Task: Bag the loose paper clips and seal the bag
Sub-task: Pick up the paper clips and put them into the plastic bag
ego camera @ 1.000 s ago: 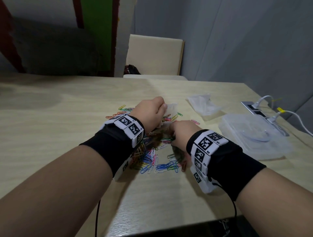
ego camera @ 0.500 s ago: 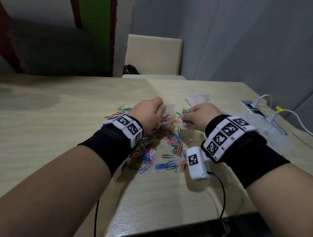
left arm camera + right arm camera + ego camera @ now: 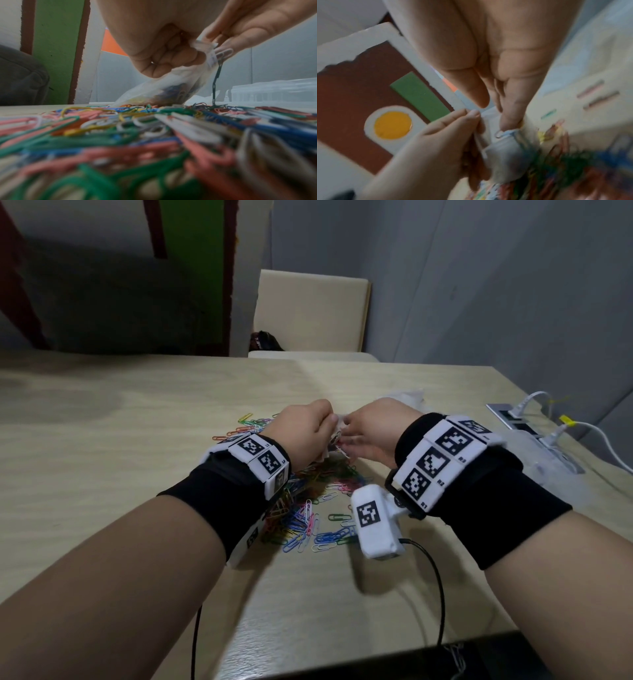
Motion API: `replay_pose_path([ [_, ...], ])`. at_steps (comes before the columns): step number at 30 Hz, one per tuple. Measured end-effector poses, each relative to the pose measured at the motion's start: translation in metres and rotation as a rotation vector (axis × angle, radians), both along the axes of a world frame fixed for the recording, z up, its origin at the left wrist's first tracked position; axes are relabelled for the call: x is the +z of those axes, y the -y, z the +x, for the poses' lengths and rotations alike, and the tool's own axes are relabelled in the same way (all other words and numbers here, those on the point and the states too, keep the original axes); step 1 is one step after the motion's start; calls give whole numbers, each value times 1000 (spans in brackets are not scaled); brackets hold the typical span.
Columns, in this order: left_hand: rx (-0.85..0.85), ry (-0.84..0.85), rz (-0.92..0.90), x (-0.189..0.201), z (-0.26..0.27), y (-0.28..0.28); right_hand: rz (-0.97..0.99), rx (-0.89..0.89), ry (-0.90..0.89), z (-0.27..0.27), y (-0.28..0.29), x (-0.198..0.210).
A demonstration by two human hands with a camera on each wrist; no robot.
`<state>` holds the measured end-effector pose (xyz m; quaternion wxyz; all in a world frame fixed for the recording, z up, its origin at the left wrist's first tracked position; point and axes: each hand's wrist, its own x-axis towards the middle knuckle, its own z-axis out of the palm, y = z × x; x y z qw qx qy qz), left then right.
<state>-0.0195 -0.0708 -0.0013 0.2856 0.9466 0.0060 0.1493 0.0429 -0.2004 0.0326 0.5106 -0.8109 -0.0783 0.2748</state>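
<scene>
Head view shows your left hand (image 3: pixel 305 433) gripping the mouth of the small clear bag (image 3: pixel 164 86), fingers curled round its rim, while your right hand (image 3: pixel 373 429) pinches a few paper clips at the opening. From the left wrist view a chain of linked clips (image 3: pixel 216 79) dangles from those right fingers (image 3: pixel 240 40) down to the pile. The bag's bottom rests on the surface near its middle and already holds some coloured clips. Most of the paper clips (image 3: pixel 308 508) lie loose on the surface below your wrists, toward the near edge. I judge the bagging partly done: much of the pile is left, and the sealing has not begun.
</scene>
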Motion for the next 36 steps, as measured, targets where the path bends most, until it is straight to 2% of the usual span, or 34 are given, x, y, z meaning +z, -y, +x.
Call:
replay_pose_path([
  [4, -3, -17, -8, 0, 0, 0, -158, 42, 371, -4, 7, -1],
  [6, -8, -16, -17, -1, 1, -1, -162, 19, 444, -7, 12, -3],
  [10, -13, -24, -19, -1, 1, -1, -280, 49, 460, -16, 21, 3],
  [12, -13, -22, -12, -1, 1, -1, -515, 132, 511, -24, 25, 11],
  [16, -15, -25, -12, 0, 0, -1, -974, 426, 405, -47, 30, 10],
  [19, -17, -24, -15, 0, 0, -1, -1128, 567, 361, -54, 32, -3],
  [22, -13, -16, -11, -1, 0, -1, -1129, 548, 412, -58, 31, -14],
  [31, -5, -18, -9, 2, -3, 1, -865, 406, 540, -56, 23, -29],
  [36, 1, -14, -7, 3, -4, 2, -866, 438, 593, -54, 20, -21],
])
